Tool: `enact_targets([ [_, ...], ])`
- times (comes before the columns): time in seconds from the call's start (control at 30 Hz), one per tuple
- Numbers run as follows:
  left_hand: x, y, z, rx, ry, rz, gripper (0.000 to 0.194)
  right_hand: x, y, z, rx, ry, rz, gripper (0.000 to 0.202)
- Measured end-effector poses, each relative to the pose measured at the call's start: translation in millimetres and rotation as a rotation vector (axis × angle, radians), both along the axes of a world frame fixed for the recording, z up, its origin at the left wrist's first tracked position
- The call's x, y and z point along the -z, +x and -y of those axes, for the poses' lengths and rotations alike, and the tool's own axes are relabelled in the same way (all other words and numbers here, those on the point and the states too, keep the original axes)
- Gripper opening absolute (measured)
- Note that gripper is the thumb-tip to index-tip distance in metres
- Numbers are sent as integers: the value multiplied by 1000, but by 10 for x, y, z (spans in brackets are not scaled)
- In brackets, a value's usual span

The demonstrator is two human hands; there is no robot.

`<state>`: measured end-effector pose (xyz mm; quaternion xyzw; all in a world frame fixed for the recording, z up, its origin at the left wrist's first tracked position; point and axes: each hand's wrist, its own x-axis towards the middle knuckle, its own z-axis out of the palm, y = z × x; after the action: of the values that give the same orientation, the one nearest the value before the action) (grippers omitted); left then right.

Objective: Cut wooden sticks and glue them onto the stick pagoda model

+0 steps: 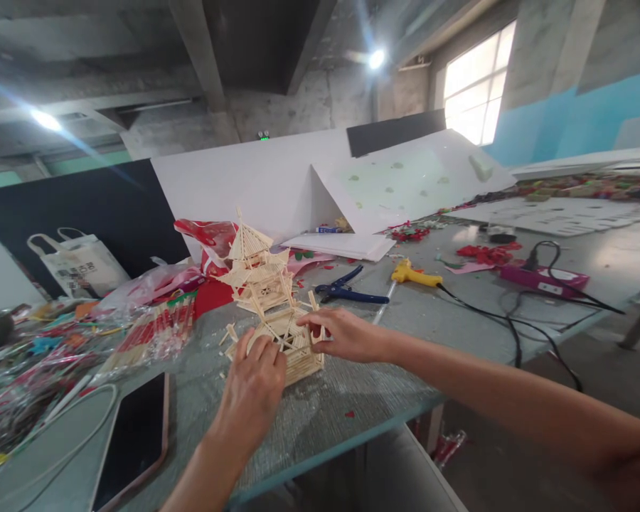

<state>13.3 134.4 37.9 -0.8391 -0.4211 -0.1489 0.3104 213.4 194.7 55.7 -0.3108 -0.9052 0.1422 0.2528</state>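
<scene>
A hexagonal base built from pale wooden sticks, with short posts standing at its rim, sits on the table in front of me. My left hand curls its fingers over the near left side of this base; the fingertips are partly hidden. At the right rim, my right hand has its thumb and fingers bent around a corner post. Just behind stands a pagoda-like stick model with tiered, pointed roofs. A few loose stick pieces lie left of the base.
Dark blue ratchet cutters and a yellow glue gun with a black cord lie behind my right hand. A purple power strip is at the right. On the left are a phone and bagged craft materials.
</scene>
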Motion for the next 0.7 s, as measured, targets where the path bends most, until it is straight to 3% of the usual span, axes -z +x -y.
enact_targets([
  [0.33, 40, 25, -15, 19, 5, 0, 21, 22, -62, -64, 0, -96, -59, 22],
  [0.7, 22, 58, 8, 35, 4, -33, 27, 8, -58, -97, -55, -161, -86, 26],
])
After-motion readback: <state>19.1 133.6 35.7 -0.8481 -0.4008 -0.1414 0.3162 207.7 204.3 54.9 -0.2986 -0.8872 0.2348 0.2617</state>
